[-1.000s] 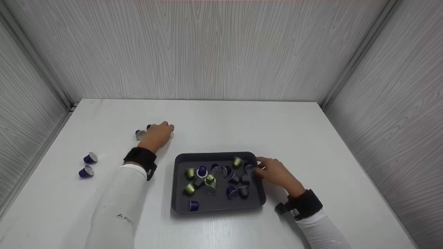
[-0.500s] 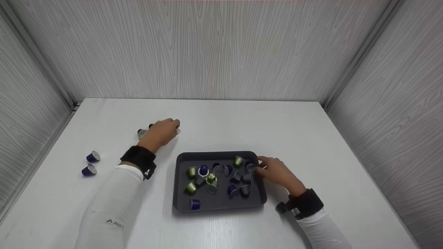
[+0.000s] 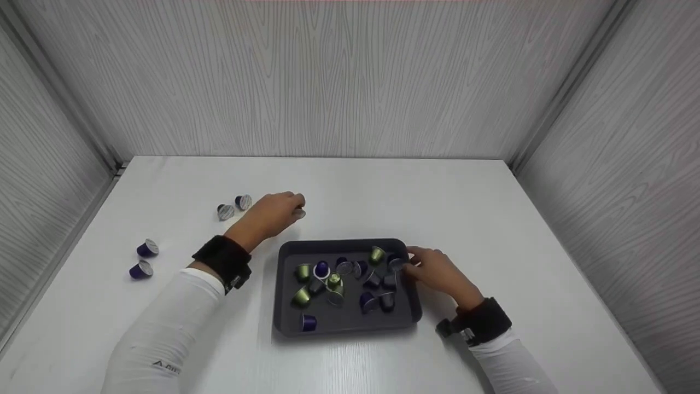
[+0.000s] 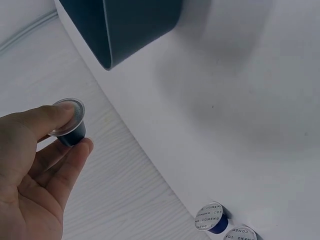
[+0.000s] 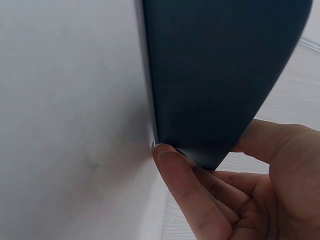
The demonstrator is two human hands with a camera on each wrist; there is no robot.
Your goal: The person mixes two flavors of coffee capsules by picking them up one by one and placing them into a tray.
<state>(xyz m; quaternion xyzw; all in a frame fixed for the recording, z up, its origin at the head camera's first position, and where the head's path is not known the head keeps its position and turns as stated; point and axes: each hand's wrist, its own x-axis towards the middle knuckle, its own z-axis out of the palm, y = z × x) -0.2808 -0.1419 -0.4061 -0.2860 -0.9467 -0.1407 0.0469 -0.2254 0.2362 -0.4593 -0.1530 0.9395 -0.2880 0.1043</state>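
My left hand (image 3: 270, 212) is raised beyond the tray's upper left corner. In the left wrist view, its thumb and fingertips pinch a dark coffee capsule (image 4: 75, 131), its silvery lid under the thumb. My right hand (image 3: 437, 275) grips the right wall of a dark grey rectangular tray (image 3: 347, 324), thumb over the rim. From the right wrist view, fingertips (image 5: 175, 167) reach the lower edge of the tray's outer wall (image 5: 210, 80). Inside the tray lie several capsules in green, blue and black, such as a green capsule (image 3: 302, 296) and a blue capsule (image 3: 308, 323).
Two capsules with printed lids, a blue capsule (image 3: 243, 202) and a darker capsule (image 3: 225, 212), lie behind my left wrist. Farther left are two more blue capsules (image 3: 147, 248). Pale wood-grain panels (image 3: 350, 82) enclose the white table (image 3: 437, 202) at the back and sides.
My left hand has moved right with the capsule, away from the two capsules it partly covered, which now show fully. The right hand keeps its hold on the tray.
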